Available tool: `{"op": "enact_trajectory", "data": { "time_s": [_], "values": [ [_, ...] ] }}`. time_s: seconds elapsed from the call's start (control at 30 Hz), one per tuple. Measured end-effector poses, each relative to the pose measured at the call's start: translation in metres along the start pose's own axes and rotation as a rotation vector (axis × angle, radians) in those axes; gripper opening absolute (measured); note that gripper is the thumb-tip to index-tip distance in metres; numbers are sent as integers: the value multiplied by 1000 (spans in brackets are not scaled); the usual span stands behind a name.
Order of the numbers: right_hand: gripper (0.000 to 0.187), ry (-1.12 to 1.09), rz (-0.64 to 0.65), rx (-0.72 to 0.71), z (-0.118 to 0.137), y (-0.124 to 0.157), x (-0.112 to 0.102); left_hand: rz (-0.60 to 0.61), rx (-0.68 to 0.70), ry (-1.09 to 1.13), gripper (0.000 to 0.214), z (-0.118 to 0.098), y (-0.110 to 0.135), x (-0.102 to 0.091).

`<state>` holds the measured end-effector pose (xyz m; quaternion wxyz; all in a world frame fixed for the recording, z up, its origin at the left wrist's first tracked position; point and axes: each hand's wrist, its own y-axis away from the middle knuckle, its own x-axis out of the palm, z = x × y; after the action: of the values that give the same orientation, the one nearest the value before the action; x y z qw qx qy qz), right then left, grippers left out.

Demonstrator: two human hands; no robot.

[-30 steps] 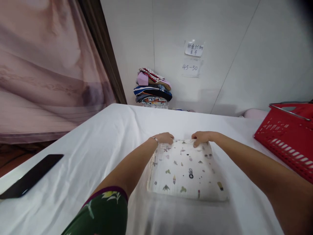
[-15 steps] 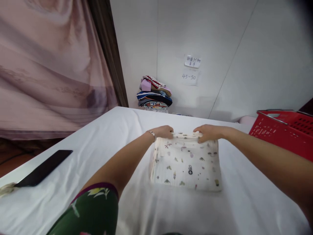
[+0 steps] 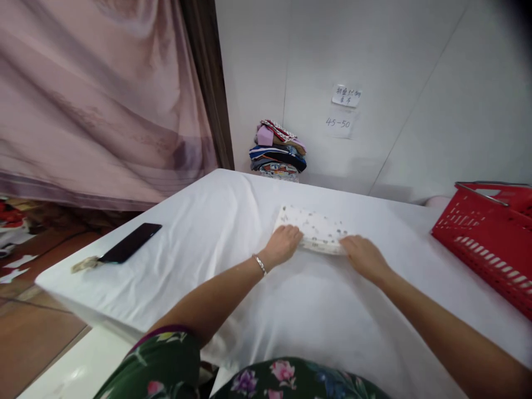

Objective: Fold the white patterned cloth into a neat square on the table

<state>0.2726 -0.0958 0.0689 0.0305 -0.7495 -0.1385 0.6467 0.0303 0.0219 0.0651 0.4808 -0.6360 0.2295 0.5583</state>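
A white cloth with small printed figures (image 3: 313, 224) lies folded into a narrow bundle on the white-covered table (image 3: 199, 233). My left hand (image 3: 285, 244), a silver bracelet at its wrist, grips the near left corner with curled fingers. At the near right corner my right hand (image 3: 363, 255) has its fingers closed on the cloth edge. The fingertips of both hands are partly hidden against the fabric.
A black phone-like slab (image 3: 131, 243) with a pale tassel (image 3: 85, 264) lies on the left. A red plastic basket (image 3: 477, 227) stands at the right. Folded fabrics (image 3: 278, 149) are stacked behind the table, by the wall with two paper notes (image 3: 346, 96).
The cloth has gone from a wide, squarish fold to a narrower one. Both hands have moved from its far edge to its near edge. The view has shifted, showing more of the table's left side.
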Motion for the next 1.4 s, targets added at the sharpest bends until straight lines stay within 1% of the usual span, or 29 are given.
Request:
{"op": "enact_trajectory", "data": {
  "time_s": [0.03, 0.07, 0.1, 0.17, 0.37, 0.53, 0.67, 0.77, 0.87, 1.0, 1.1, 1.17, 1.27, 1.33, 1.4],
  "values": [
    [35, -28, 40, -18, 7, 11, 19, 44, 11, 12, 22, -7, 12, 16],
    [37, -40, 36, -3, 12, 20, 33, 51, -7, 12, 22, -13, 22, 28],
    [37, -51, 32, 8, 16, 26, 42, 52, -23, 13, 22, -17, 29, 36],
    [38, -64, 10, 29, 18, 34, 49, 51, -52, 23, 24, -22, 36, 42],
    [37, -107, -48, 56, 15, 42, 47, 72, -54, 75, 30, -23, 41, 33],
    [39, -149, -72, 60, 17, 52, 55, 36, -75, 133, 35, -23, 51, 35],
    [40, -195, -82, 68, 20, 56, 53, -4, -104, 199, 31, -19, 57, 31],
    [42, -238, -87, 77, 22, 59, 49, -43, -155, 254, 27, -11, 63, 26],
    [40, -292, -68, 118, 24, 60, 42, -96, -249, 332, 22, -1, 67, 23],
    [34, -390, -73, 222, 30, 50, 29, -153, -408, 491, 24, 10, 69, 22],
    [33, -465, -114, 225, 41, 34, 22, -171, -563, 638, 24, 14, 69, 24],
    [32, -506, -170, 175, 50, 21, 20, -164, -662, 744, 22, 15, 69, 26],
    [29, -546, -253, 61, 68, -2, 20, -126, -790, 911, 22, 19, 70, 30],
    [26, -558, -272, -18, 81, -17, 22, -124, -843, 1006, 22, 22, 71, 33],
    [23, -570, -266, -69, 94, -31, 23, -133, -881, 1054, 20, 26, 72, 34]
  ]
}}
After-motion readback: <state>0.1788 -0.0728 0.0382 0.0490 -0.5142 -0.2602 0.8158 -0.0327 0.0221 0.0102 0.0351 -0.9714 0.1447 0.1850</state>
